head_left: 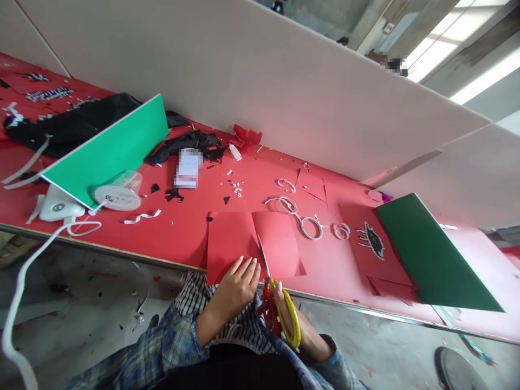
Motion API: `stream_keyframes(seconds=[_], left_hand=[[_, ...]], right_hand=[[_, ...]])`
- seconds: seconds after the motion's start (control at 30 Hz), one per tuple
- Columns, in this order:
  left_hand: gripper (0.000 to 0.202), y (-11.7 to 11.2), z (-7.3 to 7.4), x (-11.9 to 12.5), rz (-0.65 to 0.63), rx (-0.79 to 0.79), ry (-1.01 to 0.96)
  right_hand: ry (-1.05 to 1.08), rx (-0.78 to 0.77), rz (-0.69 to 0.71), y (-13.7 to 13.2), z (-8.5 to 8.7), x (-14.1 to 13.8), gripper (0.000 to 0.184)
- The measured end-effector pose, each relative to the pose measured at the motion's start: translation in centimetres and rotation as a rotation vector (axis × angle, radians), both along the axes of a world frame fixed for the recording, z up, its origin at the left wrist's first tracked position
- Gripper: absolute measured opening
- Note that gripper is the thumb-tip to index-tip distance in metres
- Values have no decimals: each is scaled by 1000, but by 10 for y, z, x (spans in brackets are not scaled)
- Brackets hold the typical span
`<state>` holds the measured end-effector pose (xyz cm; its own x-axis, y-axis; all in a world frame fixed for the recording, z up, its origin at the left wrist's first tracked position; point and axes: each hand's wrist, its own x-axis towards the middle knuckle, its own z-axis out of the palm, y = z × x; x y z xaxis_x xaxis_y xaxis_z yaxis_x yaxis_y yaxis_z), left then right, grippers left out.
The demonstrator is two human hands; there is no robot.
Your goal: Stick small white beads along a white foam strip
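Note:
A sheet of red paper [231,238] lies at the table's front edge, its two halves parted along a line where the scissors' blades rest. My left hand [240,280] is laid flat over the paper's lower part, fingers stretched out; its thumb is hidden. In my right hand [281,301] are scissors [293,324] with yellow and red handles, the thumb through the yellow loop. The blades point away from me across the paper, close to my left fingertips. Whether the blades are fully closed I cannot make out.
Rolls of white tape [312,228] lie beyond the paper. A green board [434,254] stands at right near a red sheet with a black eye shape [371,241]. At left are another green board [114,149], a white glue gun [60,205], its cord and black scraps. A pale partition [244,70] closes the back.

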<state>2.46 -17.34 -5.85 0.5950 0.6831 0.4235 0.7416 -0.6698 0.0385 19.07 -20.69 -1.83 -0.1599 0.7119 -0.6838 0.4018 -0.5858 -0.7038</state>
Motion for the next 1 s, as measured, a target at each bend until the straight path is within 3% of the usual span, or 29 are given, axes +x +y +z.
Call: stream_keyframes(seconds=[0.23, 0.53, 1.0], left_hand=[[37, -3, -6, 4, 1, -34, 29], [34, -1, -2, -1, -3, 6, -10], [34, 0, -6, 1, -15, -12, -12]], right_hand=[[37, -18, -71, -4, -9, -8, 82], [55, -48, -170, -1, -14, -4, 74], [59, -109, -224, 1, -22, 1, 66]])
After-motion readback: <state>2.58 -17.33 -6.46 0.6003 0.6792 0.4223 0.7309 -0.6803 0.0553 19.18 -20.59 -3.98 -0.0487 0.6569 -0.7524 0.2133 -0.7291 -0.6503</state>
